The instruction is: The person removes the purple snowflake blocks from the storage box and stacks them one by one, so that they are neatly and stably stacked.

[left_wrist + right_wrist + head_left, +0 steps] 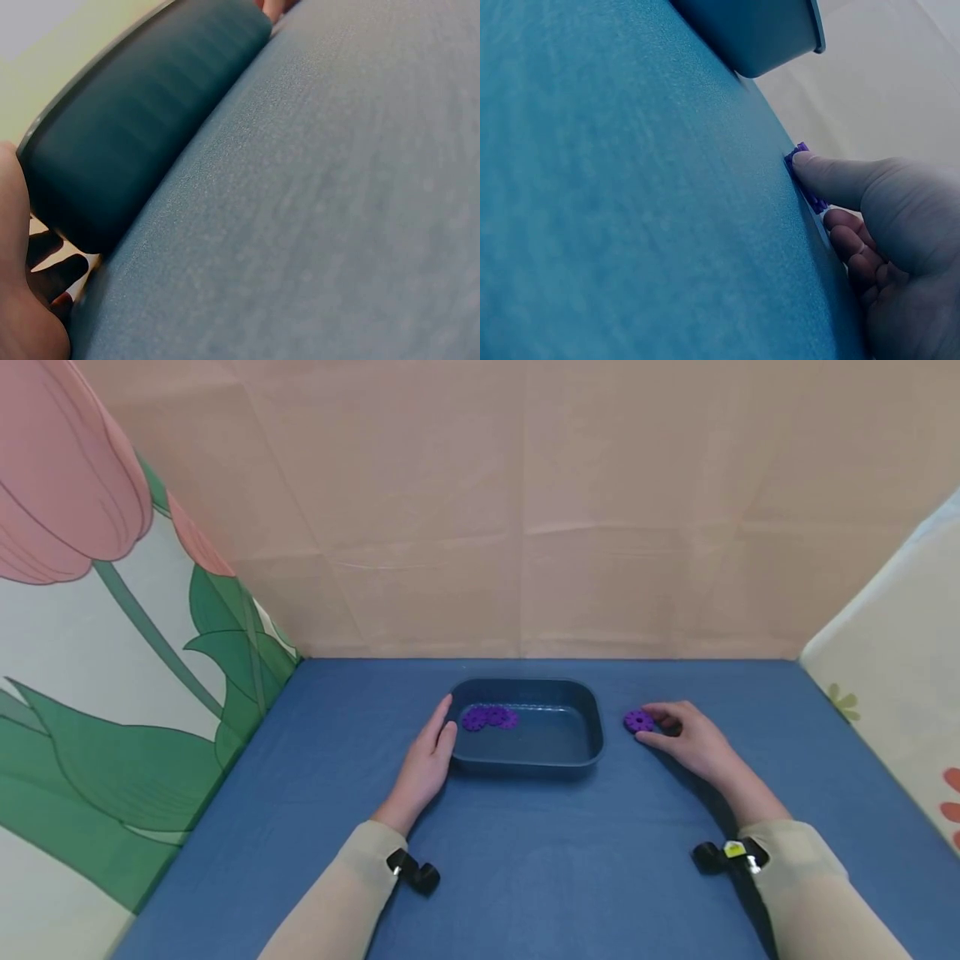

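Observation:
A dark blue rectangular tray (525, 768) sits on the blue cloth, with purple gear-like discs (487, 718) inside at its left. My left hand (426, 762) rests against the tray's left side, its fingers fairly straight; in the left wrist view, the fingers touch the tray's end wall. Right of the tray, my right hand (693, 745) pinches another purple gear-like disc (637, 721) by its edge between thumb and fingers, at the cloth. In the right wrist view the thumb (832, 178) covers part of this disc, which is seen nearly edge-on.
Blue cloth (525, 868) covers the table. A plain beige sheet (525, 527) hangs behind it. A tulip-printed panel (112, 693) stands at the left and a pale printed one (900, 668) at the right. Black wrist cameras (414, 872) are strapped over both sleeves.

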Demonstrator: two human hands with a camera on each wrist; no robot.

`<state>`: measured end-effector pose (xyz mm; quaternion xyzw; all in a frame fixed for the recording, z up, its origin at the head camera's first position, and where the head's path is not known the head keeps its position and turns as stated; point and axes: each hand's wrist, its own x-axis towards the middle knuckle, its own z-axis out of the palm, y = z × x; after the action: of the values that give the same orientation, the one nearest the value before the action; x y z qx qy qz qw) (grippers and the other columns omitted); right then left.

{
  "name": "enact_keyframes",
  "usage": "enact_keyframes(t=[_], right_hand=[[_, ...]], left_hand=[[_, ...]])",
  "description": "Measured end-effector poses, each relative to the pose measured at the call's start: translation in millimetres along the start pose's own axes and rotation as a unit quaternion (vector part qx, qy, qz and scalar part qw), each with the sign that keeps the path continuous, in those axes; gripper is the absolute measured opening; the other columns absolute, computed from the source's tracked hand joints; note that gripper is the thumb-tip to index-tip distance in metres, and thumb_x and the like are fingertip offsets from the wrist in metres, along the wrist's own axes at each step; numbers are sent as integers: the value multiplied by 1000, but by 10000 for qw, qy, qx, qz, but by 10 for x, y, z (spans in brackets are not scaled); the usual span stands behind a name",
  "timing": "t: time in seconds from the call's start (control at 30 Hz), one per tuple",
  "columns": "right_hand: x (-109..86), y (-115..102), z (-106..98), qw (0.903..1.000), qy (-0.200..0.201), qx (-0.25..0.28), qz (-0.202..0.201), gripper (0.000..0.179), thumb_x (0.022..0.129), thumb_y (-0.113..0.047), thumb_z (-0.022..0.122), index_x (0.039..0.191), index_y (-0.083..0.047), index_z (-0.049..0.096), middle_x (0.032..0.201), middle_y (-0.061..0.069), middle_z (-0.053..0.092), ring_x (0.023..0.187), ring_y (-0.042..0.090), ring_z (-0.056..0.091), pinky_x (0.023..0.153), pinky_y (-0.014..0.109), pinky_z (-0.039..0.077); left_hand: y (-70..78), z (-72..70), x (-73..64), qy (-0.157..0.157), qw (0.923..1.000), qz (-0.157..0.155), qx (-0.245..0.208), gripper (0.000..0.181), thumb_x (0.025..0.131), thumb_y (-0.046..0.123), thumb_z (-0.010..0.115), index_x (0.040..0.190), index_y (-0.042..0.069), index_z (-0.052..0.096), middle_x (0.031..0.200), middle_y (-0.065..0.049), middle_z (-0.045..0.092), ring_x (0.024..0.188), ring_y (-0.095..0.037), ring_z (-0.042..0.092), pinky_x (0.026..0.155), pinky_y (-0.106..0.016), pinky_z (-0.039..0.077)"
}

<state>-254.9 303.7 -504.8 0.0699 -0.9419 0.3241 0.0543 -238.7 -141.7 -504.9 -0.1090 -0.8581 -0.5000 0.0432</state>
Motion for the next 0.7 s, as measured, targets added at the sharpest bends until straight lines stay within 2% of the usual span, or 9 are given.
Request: enact_keyframes(t=[0.13, 0.3, 0.47, 0.57, 0.7], right_hand=[[-13, 9, -16, 10000, 0, 33, -9, 61, 87, -49, 69, 133, -10, 59, 123, 16, 53, 109, 33, 51, 86, 56, 42], [-37, 31, -84, 9998, 31, 195, 34, 63, 87, -49, 70, 135, -11, 57, 121, 15, 57, 106, 32, 53, 86, 53, 42], [-55, -7, -172, 9994, 255, 229, 20, 61, 87, -49, 70, 134, -13, 57, 117, 14, 59, 103, 31, 56, 85, 52, 46], [-31, -148, -210, 9986, 421, 277, -127, 60, 86, -47, 71, 134, -14, 57, 118, 13, 59, 102, 29, 58, 85, 52, 48], [22, -478, -211, 9975, 479, 413, -326, 58, 86, -45, 72, 135, -17, 58, 117, 9, 59, 100, 24, 58, 84, 46, 49]], left_hand=[[10, 21, 3, 22, 10000, 8, -46, 51, 105, 45, 35, 154, 40, 22, 154, 21, 23, 143, -10, 23, 114, -46, 25], [33, 66, -16, 11, 9999, 24, -107, 54, 104, 50, 34, 155, 37, 22, 155, 21, 23, 143, -10, 22, 115, -46, 24], [43, 103, -46, -23, 9999, -27, -131, 57, 102, 56, 32, 155, 37, 22, 154, 23, 22, 143, -8, 22, 115, -44, 24], [44, 111, -46, -33, 9999, -34, -122, 56, 103, 55, 32, 155, 38, 22, 154, 23, 22, 143, -8, 22, 115, -45, 24], [38, 103, -32, -26, 9999, 10, -113, 53, 104, 49, 34, 155, 38, 22, 154, 22, 23, 143, -9, 23, 115, -45, 24]])
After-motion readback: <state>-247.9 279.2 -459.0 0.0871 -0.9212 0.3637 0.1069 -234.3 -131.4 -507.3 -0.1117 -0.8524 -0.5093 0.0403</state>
